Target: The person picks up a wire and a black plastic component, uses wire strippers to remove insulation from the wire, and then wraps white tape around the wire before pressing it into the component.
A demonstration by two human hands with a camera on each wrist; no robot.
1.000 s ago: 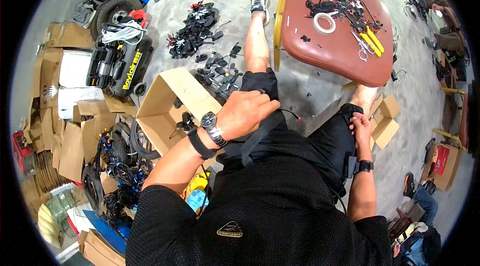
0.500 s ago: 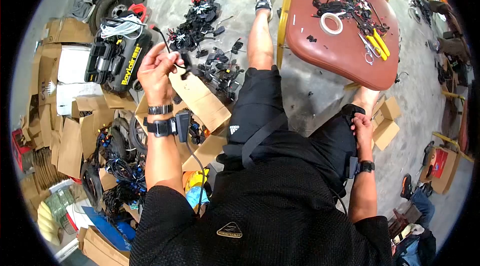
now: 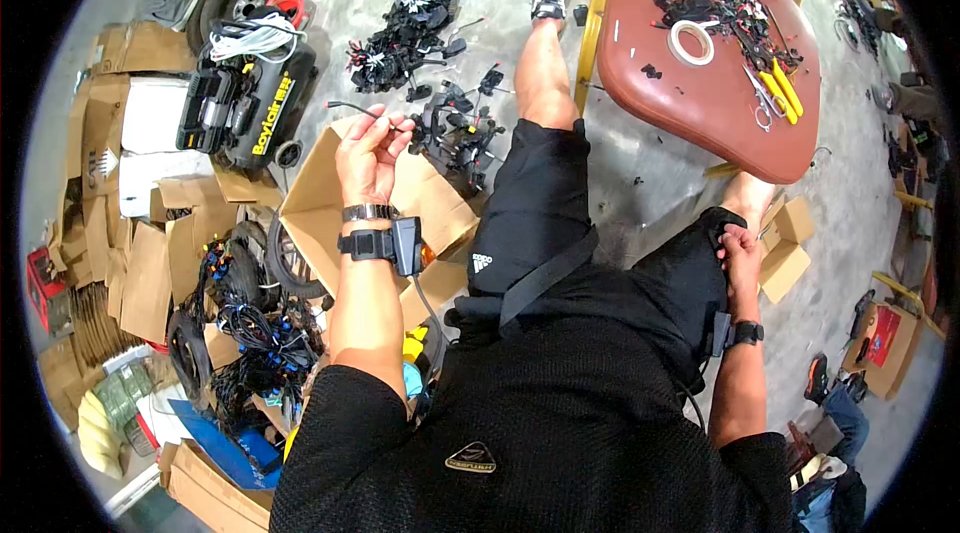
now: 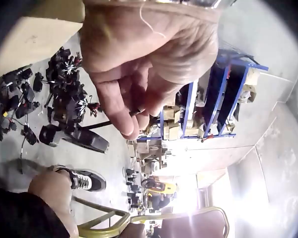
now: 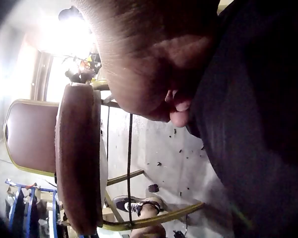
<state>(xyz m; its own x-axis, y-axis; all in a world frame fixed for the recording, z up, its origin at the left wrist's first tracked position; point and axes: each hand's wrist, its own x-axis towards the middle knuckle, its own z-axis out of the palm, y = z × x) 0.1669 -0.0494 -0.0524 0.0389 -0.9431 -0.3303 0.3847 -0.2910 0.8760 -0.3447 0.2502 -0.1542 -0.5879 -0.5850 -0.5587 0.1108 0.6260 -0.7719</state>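
My left hand [image 3: 370, 163] is raised over the open cardboard box [image 3: 325, 193], pinching a thin black cable [image 3: 345, 106] between thumb and fingers. One red-tipped end of it points left. The left wrist view shows the fingertips of that hand [image 4: 134, 84] closed on the cable [image 4: 97, 125], with a black part [image 4: 79, 138] beside it; whether they are joined is unclear. My right hand [image 3: 740, 258] rests against the black shorts [image 3: 670, 278] at the thigh, fingers loosely curled. In the right wrist view the hand [image 5: 154, 64] touches dark cloth [image 5: 258, 124], with no object visible in it.
Black connector piles [image 3: 400, 38] lie on the floor ahead. At the right a red-brown chair [image 3: 680, 98] holds tape rolls, scissors, yellow-handled pliers and small parts. A compressor [image 3: 265, 108], tyres and flattened cartons stand left. A small open box [image 3: 785, 258] is beyond the right leg.
From above the shorts, my left hand first went left over the box with the cable, then moved slightly right and down. The right hand stays at the thigh, and the head view has shifted slightly.
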